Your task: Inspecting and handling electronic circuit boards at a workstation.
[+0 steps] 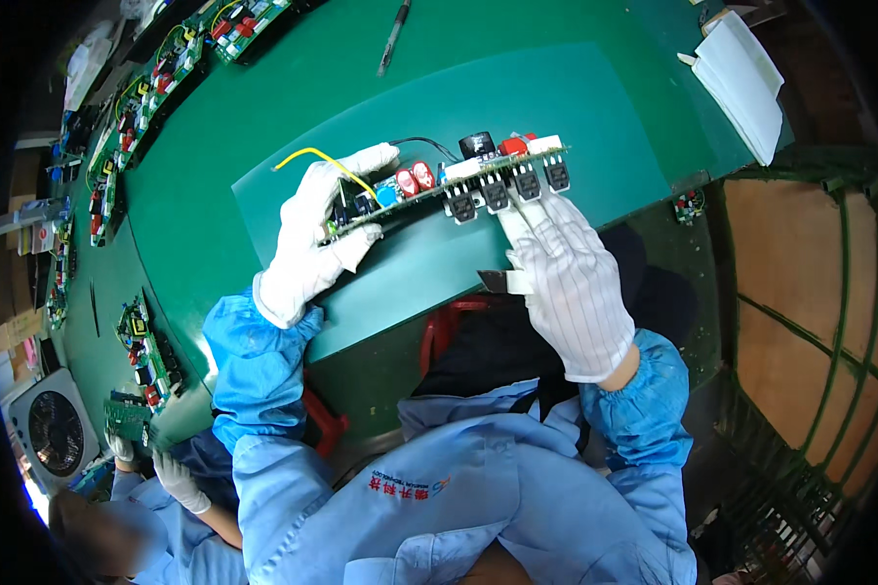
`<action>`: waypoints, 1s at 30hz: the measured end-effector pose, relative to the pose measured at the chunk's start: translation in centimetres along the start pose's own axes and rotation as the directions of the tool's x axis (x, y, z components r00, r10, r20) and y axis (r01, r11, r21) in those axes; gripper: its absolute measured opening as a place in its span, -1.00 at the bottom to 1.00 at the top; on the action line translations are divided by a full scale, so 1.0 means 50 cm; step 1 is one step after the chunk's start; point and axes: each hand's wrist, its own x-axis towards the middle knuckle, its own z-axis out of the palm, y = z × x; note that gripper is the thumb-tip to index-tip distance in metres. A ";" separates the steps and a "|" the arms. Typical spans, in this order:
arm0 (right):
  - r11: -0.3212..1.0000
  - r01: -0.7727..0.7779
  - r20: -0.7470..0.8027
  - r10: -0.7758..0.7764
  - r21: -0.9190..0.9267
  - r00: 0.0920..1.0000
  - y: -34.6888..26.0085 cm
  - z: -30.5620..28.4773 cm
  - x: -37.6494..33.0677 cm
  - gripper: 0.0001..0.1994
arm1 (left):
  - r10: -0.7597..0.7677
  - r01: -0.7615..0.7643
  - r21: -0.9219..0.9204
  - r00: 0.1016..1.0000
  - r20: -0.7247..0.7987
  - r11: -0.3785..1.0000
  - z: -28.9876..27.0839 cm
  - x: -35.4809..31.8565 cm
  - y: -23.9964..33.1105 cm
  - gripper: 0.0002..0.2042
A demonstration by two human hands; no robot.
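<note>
A green circuit board [415,201], seen nearly edge-on, is held tilted above the table, its right end higher. Capacitors, red round parts and a loose yellow wire [312,153] stand on its upper side; several black transistors [497,194] stick out along its lower edge. My left hand [312,234], in a white glove, is closed around the board's left end, thumb below and fingers behind. The gloved right hand [568,278] reaches up with its fingers against the transistors, fingertips partly hidden. A dark flat piece [493,282] shows at its thumb side; I cannot tell its kind.
A pen [393,39] lies on the green table [498,68] at the far side. More circuit boards [146,102] line the left edge, beside a fan [57,436]. White sheets [739,83] lie at the right corner. A co-worker's gloved hands [179,481] show lower left.
</note>
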 end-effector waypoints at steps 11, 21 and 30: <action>0.997 -0.066 0.078 0.063 0.036 0.995 -0.005 0.033 0.017 -0.61 | -0.113 0.112 -0.113 0.994 -0.004 0.987 0.005 0.006 0.012 -0.42; 0.993 0.026 0.073 -0.034 0.111 0.997 -0.061 0.078 0.028 -0.58 | -0.158 0.149 -0.097 0.984 -0.085 0.984 0.006 0.011 0.002 -0.51; 0.963 0.006 0.092 -0.032 0.269 0.995 -0.033 0.021 -0.005 -0.63 | -0.165 0.152 -0.147 0.983 -0.080 0.977 0.015 0.011 0.027 -0.39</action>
